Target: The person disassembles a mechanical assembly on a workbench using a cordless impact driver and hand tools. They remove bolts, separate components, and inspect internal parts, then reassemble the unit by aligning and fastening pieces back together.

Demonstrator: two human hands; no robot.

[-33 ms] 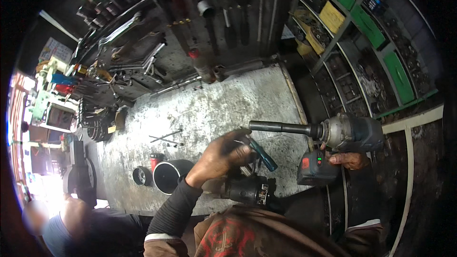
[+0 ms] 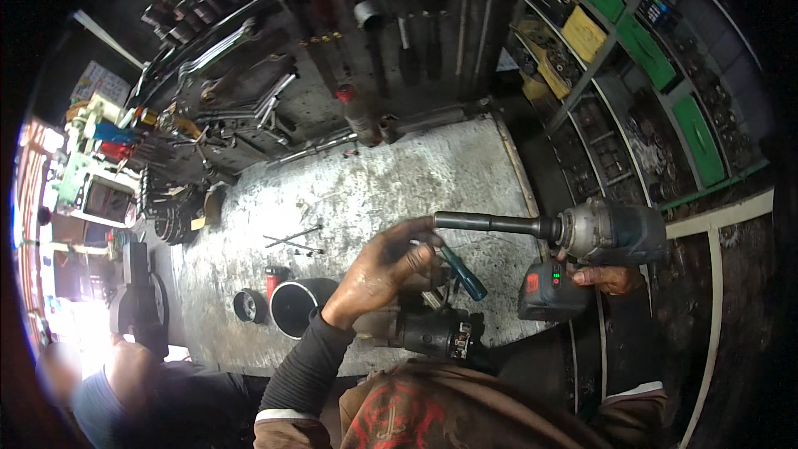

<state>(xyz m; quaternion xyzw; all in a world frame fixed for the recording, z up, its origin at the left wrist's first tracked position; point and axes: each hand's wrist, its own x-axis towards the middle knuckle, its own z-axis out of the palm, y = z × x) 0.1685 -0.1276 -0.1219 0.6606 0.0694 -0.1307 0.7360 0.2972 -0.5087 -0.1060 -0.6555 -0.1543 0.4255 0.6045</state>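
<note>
My right hand (image 2: 609,279) is wrapped round the grip of a cordless impact wrench (image 2: 619,231), with its battery pack below. From the wrench's nose a long dark socket (image 2: 496,224) points left. My left hand (image 2: 389,270) has its fingertips at the socket's open end. A teal-handled screwdriver (image 2: 464,273) is held in the same hand, its handle slanting down to the right and its shaft mostly hidden by the fingers. Under that hand, close to my body, lies a dark motor-like part (image 2: 434,334), partly covered by my wrist.
On the metal bench (image 2: 440,166) stand a black hollow cylinder (image 2: 322,289), a small dark ring (image 2: 238,307) and a red-bodied item (image 2: 273,283). Two thin rods (image 2: 291,238) lie crossed behind them. Another person's arm (image 2: 137,374) is at lower left. Shelves with green drawers (image 2: 697,140) line the right.
The view has shifted slightly. My left hand has moved a little up, its fingers now nearer the socket's end. The impact wrench has stayed almost in place.
</note>
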